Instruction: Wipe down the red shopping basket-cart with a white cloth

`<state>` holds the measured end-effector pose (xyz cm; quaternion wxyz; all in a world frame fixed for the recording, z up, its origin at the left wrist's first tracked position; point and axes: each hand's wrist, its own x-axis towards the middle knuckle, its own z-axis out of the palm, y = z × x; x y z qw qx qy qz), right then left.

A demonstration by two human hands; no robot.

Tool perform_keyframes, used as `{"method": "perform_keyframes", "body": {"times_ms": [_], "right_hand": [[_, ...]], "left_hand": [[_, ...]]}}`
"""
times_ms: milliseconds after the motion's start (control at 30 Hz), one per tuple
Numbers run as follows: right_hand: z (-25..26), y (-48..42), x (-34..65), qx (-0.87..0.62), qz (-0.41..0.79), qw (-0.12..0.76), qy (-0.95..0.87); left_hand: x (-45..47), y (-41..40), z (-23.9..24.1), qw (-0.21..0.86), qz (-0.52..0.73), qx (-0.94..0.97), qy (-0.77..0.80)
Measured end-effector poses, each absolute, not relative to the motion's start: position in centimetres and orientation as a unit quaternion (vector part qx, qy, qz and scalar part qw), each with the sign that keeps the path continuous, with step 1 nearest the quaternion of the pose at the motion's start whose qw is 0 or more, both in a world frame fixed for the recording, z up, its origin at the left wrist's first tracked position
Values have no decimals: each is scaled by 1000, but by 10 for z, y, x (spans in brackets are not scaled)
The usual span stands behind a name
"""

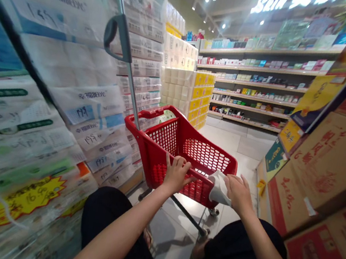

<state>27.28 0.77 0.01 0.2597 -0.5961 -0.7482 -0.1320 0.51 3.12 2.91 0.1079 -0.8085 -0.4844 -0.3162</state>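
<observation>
A red plastic shopping cart point(209, 153) with perforated basket walls stands on the floor in front of my knees. My left hand point(177, 173) is closed over the near rim of its basket, thumb and fingers on the red edge. At the basket's near right corner, my right hand point(239, 193) presses a white cloth or wipe point(220, 188) against the rim, fingers bent over it. The cart's grey pole with a looped grey handle point(120, 37) rises at the far left corner. Nothing shows inside the visible part of the basket.
Stacked tissue packs point(91, 102) with handwritten prices wall the left side. Printed cardboard boxes point(328, 173) are piled close on the right. Yellow-and-white paper packs point(187, 92) stand beyond the cart. Shelves of small goods point(254, 79) line the back, past the pale tiled floor point(249, 149).
</observation>
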Motion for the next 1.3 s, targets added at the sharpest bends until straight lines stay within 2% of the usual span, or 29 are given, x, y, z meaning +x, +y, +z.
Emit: {"method": "perform_keyframes", "body": {"times_ms": [300, 533, 767, 1033, 1300], "right_hand": [[16, -14, 215, -608, -135, 247, -742], [1, 2, 282, -490, -31, 308, -815], [-13, 21, 328, -513, -46, 325, -793], [-14, 5, 291, -535, -65, 384, -749], [4, -27, 230, -522, -90, 338, -778]], "left_hand": [[6, 35, 31, 90, -309, -814, -483], [5, 36, 28, 77, -312, -822, -469], [11, 32, 22, 62, -322, -826, -459], [-3, 41, 32, 48, -318, -840, -436], [-25, 63, 37, 47, -322, -812, -485]]}}
